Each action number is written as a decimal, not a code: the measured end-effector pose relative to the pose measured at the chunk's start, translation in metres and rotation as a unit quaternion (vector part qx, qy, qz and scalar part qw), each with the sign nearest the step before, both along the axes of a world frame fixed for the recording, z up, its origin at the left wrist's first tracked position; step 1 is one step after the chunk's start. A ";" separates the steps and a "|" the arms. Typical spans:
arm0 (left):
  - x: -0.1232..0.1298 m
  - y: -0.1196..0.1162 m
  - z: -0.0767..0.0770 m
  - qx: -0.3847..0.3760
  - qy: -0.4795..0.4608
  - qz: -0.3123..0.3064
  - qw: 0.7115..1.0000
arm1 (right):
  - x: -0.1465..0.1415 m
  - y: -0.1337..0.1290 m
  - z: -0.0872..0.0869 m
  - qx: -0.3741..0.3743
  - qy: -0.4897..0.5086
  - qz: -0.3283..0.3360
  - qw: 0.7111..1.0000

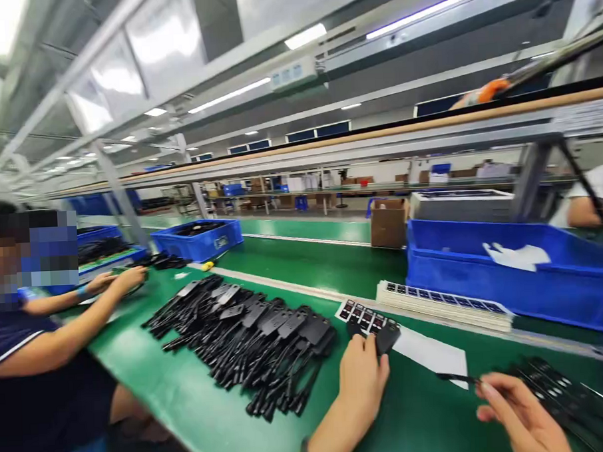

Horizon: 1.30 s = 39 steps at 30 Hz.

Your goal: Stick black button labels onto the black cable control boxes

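My left hand (362, 376) is closed around a flat black plastic device (388, 338), held over the green bench beside a strip of dark labels (364, 316) on white backing paper (434, 355). My right hand (522, 413) pinches a thin black cable end (457, 378) between thumb and fingers; whether it joins the device cannot be seen. Left of my left hand lies a large heap of similar black devices with short cables (266, 334). Beyond my right hand, more black pieces (553, 388) lie on the bench, partly blurred.
A stack of label sheets (445, 308) lies by a large blue bin (483, 271). Farther back stand a cardboard box (389, 223) and a smaller blue bin (199, 240) holding black parts. A co-worker (31, 344) at the left handles parts. A metal rail (294, 289) crosses the bench.
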<state>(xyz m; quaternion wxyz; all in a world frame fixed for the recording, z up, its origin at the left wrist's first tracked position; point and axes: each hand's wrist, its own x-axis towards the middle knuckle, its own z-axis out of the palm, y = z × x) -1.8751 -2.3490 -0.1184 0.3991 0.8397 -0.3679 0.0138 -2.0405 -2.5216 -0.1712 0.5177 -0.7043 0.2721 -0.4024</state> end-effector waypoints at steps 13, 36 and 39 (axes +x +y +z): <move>-0.026 0.008 0.014 -0.280 0.550 -0.143 0.774 | -0.003 0.031 0.031 0.071 -0.089 0.072 0.991; -0.071 0.008 -0.005 -0.120 0.614 -0.237 0.743 | -0.013 0.047 0.055 0.106 -0.052 0.118 0.986; -0.072 0.008 -0.010 -0.120 0.605 -0.250 0.746 | -0.015 0.048 0.053 0.159 -0.064 0.259 0.950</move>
